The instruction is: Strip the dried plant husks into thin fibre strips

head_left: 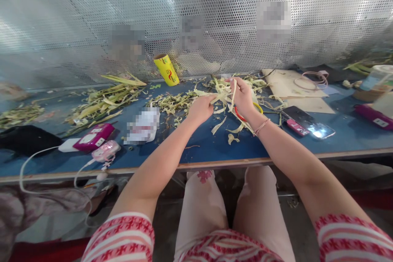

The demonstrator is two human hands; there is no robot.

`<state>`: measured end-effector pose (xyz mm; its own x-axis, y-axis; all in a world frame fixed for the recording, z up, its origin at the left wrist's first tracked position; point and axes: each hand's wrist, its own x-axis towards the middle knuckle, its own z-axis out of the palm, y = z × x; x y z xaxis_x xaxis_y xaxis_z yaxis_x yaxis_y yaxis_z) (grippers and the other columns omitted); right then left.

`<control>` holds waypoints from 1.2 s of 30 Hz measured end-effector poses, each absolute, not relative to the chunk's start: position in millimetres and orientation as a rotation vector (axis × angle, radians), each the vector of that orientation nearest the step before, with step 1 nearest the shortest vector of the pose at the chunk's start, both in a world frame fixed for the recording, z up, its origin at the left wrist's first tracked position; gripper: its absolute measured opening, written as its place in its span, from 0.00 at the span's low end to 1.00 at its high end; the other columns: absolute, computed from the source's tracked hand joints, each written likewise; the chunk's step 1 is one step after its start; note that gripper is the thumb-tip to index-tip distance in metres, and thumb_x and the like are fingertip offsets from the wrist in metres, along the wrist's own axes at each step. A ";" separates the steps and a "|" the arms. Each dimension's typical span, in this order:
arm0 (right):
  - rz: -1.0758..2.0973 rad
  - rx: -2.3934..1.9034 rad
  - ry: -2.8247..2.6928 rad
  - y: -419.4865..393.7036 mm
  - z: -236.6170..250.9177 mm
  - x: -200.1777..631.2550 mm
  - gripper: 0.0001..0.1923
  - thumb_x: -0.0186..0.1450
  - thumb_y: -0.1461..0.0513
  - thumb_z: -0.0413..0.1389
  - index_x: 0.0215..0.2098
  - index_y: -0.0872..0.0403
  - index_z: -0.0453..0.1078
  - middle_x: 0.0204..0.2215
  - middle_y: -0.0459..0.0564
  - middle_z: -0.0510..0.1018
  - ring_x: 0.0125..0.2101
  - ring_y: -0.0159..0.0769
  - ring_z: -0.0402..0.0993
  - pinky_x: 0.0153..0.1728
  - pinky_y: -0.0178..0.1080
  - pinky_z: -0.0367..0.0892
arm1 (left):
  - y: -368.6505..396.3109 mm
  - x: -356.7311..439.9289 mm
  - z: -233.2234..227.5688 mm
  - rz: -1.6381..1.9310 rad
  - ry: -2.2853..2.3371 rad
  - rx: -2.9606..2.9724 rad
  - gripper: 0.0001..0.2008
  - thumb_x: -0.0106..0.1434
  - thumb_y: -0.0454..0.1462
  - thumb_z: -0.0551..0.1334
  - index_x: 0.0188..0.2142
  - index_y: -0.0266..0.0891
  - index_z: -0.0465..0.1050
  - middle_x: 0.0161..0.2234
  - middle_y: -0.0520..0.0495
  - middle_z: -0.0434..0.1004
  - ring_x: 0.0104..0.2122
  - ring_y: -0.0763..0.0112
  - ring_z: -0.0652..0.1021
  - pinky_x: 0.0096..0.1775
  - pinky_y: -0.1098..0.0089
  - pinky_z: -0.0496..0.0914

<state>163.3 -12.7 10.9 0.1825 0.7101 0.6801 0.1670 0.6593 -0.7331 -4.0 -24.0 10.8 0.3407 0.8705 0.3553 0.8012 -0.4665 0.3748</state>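
A bunch of pale strips (223, 95) is held just above the blue table (208, 145), between the person's two hands. The left hand (201, 108) is closed on its near side, fingers curled in. The right hand (242, 96) grips it from the other side, and one strip hangs down from those fingers. Near the right wrist I can see a red and yellow loop (240, 116); what it belongs to is hidden.

Loose scraps (173, 103) lie spread beside the hands, and a heap of longer leaves (106, 100) lies farther left. Behind the scraps, a yellow tube (168, 73) stands tilted in front of the metal screen (233, 4). To the right is a phone (296, 115), with brown card (284, 83) beyond it and a thin cable (307, 78) coiled on top; a tub (376, 84) stands past that. Near the table's left end are a purple box (107, 131), a small pink case (106, 151) and a black bag (29, 141).
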 end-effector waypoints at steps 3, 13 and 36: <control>0.570 -0.815 -1.294 -11.1 10.7 164.5 0.25 0.66 0.39 0.50 0.36 0.50 0.73 0.23 0.44 0.62 0.24 0.31 0.61 0.24 0.36 0.62 | -29.1 -5.3 15.1 0.502 1.665 2.506 0.29 0.61 0.31 0.54 0.62 0.43 0.68 0.50 0.39 0.81 0.49 0.52 0.79 0.50 0.58 0.72; 0.610 -0.813 -1.287 -7.2 7.2 164.2 0.29 0.65 0.36 0.48 0.44 0.49 0.73 0.23 0.44 0.62 0.23 0.31 0.65 0.22 0.35 0.65 | -25.3 -0.8 7.8 0.627 1.526 2.496 0.07 0.57 0.32 0.58 0.35 0.39 0.73 0.37 0.41 0.79 0.39 0.59 0.77 0.39 0.65 0.68; 0.438 -0.916 -1.452 -5.4 0.4 157.8 0.23 0.69 0.44 0.46 0.37 0.51 0.73 0.34 0.52 0.77 0.43 0.42 0.75 0.46 0.46 0.71 | -25.7 15.4 4.3 1.305 0.882 1.380 0.12 0.67 0.29 0.52 0.26 0.40 0.62 0.20 0.55 0.67 0.18 0.77 0.69 0.26 0.73 0.65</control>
